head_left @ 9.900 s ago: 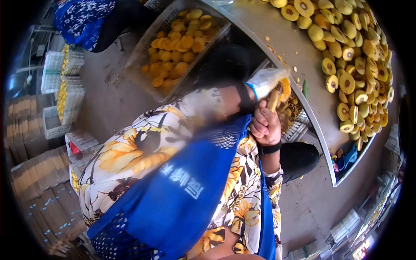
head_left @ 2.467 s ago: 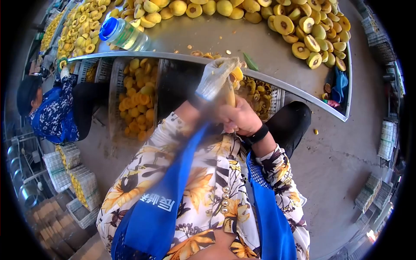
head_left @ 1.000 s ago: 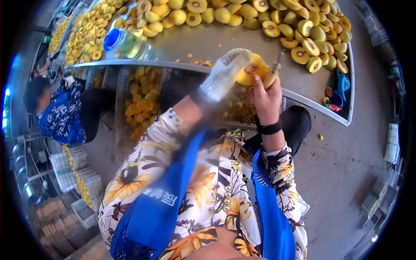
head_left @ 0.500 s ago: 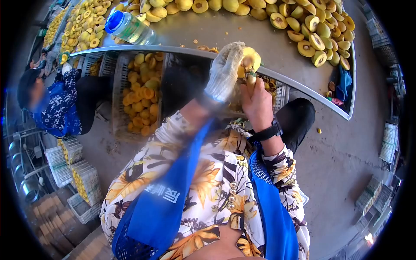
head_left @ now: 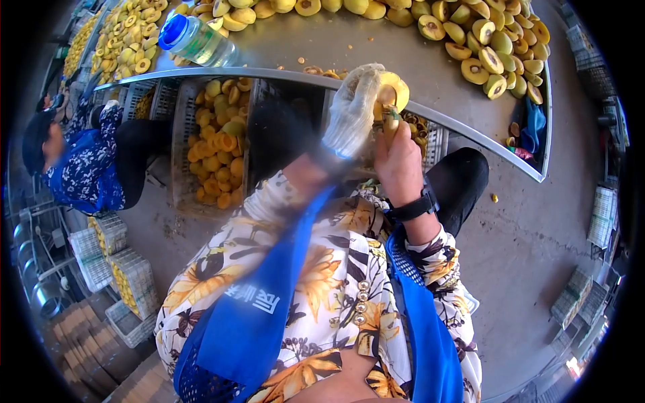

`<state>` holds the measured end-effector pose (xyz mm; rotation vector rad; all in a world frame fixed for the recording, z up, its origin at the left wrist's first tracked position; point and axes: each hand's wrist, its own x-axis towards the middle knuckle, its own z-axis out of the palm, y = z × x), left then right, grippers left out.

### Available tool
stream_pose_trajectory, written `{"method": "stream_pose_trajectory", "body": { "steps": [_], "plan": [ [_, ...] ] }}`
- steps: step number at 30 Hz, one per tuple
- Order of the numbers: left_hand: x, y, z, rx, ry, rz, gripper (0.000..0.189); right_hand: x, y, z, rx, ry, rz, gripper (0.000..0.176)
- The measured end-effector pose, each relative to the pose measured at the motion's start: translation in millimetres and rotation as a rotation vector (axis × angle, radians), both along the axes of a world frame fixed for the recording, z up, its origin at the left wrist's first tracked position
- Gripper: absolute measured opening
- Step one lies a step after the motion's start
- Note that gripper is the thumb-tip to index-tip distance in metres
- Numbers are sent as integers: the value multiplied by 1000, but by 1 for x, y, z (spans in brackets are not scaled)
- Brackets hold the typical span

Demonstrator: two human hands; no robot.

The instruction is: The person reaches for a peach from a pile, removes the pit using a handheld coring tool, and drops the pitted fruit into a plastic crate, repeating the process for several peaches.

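Note:
My left hand (head_left: 351, 111), in a whitish knitted glove, is closed around a yellow peach half (head_left: 398, 91) above the table's front edge. The cut face is turned toward my right hand (head_left: 400, 164). Bare fingers of that hand wrap a small pitting tool (head_left: 392, 123) with a pale handle. Its tip meets the peach flesh; the exact shape of the tip is hard to make out. Below my hands, a crate (head_left: 435, 144) partly shows, with dark scraps and fruit pieces in it. My wrists hide some of it.
Many halved peaches (head_left: 490, 60) lie heaped on the metal table (head_left: 302, 40). A blue-capped bottle (head_left: 201, 43) lies at the left, a blue cloth (head_left: 533, 127) in the right corner. A crate of peach halves (head_left: 218, 154) stands under the edge. A co-worker (head_left: 87, 161) sits at left.
The peach half has turned slightly and shows more of its cut face, a little further right. Both hands keep their grip. The co-worker's head and arm have shifted slightly.

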<state>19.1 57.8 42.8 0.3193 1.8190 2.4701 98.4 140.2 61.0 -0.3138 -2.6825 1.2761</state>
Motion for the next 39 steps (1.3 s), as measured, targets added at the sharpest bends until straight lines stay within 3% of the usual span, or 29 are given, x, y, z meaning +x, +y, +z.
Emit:
{"method": "stream_pose_trajectory", "body": {
  "steps": [3,5,7,10,13,17,20,23,25,27,28,29,30,31,32,33,34,35,36,37,38,39],
  "plan": [
    [-6,-6,-11,-284,262,-8,30,0,2,-4,-12,45,108,21],
    [-14,-15,-7,-280,128,-180,32,0,4,-6,79,64,158,20],
    [-24,-20,-1,-222,-113,-324,35,-5,8,-6,-64,-53,212,17],
    [-27,-15,11,-155,-315,-270,27,-14,14,-8,-262,-166,353,13],
    [-22,2,15,7,-383,-47,18,-21,20,-23,-418,-139,453,10],
    [-20,6,8,66,-420,-25,14,-15,21,-17,-951,-416,329,5],
    [-20,3,-7,-8,-445,-68,25,-11,20,-11,-1363,-532,258,1],
    [-19,2,-9,-102,-253,-64,29,-12,24,-18,-1674,-621,303,4],
    [-20,0,8,196,-678,-96,33,-11,21,-22,-1644,-603,358,5],
    [-40,-23,-25,214,-727,-117,43,-9,15,-24,-1617,-583,415,7],
    [-33,-48,13,103,-694,-165,52,-8,13,-26,-1606,-572,440,8],
    [-44,-66,9,150,-654,-74,57,-7,12,-29,-1592,-558,465,9],
    [-48,-98,17,240,-670,-143,56,-8,13,-34,-1577,-545,489,10],
    [-48,-122,20,104,-560,52,53,-11,16,-58,-1193,-526,498,12],
    [-50,-148,16,-265,-334,185,46,-10,18,-74,-683,-459,540,16],
    [-52,-175,12,-667,-163,377,43,-8,19,-84,-174,-375,551,22],
    [-55,-189,27,-1333,0,335,42,-5,19,-98,332,-280,531,28],
    [-60,-190,35,-1528,59,359,46,3,19,-124,444,-244,393,21],
    [-63,-187,43,-1720,116,384,49,0,21,-114,332,-232,373,20],
    [-78,-181,34,-1627,244,426,49,-2,24,-103,219,-223,353,21],
    [-90,-151,43,-1533,222,377,48,-2,26,-97,107,-215,333,23],
    [-100,-120,48,-1396,359,293,49,-2,26,-97,32,-224,346,21]
  ]
}}
